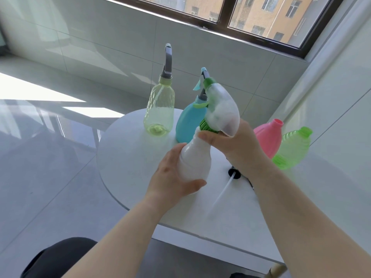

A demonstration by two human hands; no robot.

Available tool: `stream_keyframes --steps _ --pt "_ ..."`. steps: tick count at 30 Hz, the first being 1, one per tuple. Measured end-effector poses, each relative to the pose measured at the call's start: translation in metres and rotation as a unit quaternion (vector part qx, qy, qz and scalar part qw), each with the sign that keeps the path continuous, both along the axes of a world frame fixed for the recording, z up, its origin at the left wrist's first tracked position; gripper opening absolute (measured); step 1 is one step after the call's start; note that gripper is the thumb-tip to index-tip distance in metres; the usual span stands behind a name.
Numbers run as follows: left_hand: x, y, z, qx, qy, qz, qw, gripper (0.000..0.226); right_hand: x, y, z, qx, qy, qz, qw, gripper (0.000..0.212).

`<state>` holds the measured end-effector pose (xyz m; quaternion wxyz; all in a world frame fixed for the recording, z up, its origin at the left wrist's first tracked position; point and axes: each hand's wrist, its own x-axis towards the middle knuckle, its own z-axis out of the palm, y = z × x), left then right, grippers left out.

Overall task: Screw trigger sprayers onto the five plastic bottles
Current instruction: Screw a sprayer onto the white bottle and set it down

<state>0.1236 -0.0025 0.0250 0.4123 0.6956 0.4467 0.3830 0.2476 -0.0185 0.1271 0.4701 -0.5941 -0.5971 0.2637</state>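
Observation:
My left hand [172, 173] grips the body of a white plastic bottle [195, 159], held tilted above the round white table [140, 161]. On its neck sits a white trigger sprayer [222, 109] with a green ribbed collar [207, 126], and my right hand [230, 143] holds that collar with thumb and fingers. Behind stand a clear yellow-green bottle [160, 111] with a grey sprayer on it and a blue bottle [189, 121] with a sprayer on it. A pink bottle [268, 137] with an open neck and a clear green bottle [293, 149] stand at the right.
A loose black-collared sprayer with a white dip tube [224, 189] lies on the table under my right forearm. A tiled wall and window are behind, a white wall close on the right. My dark-clothed knee [60, 257] shows at the bottom left.

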Motion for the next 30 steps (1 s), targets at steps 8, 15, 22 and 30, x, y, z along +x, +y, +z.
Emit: stream_keyframes --steps 8,15,22,30 --pt "0.001 0.001 0.000 -0.012 0.000 -0.003 1.000 0.079 0.009 0.003 0.021 -0.082 -0.034 0.084 0.992 0.018" --pt "0.002 0.000 0.000 -0.012 0.000 -0.005 1.000 0.078 0.003 0.001 0.004 -0.032 0.053 0.049 0.997 0.020" --pt "0.001 0.000 0.001 -0.018 0.012 0.000 1.000 0.081 -0.012 0.007 -0.010 -0.052 0.009 -0.032 0.998 0.047" --pt "0.001 0.001 0.001 -0.018 -0.003 -0.003 1.000 0.079 0.016 -0.002 -0.010 -0.015 0.157 0.098 0.983 0.036"
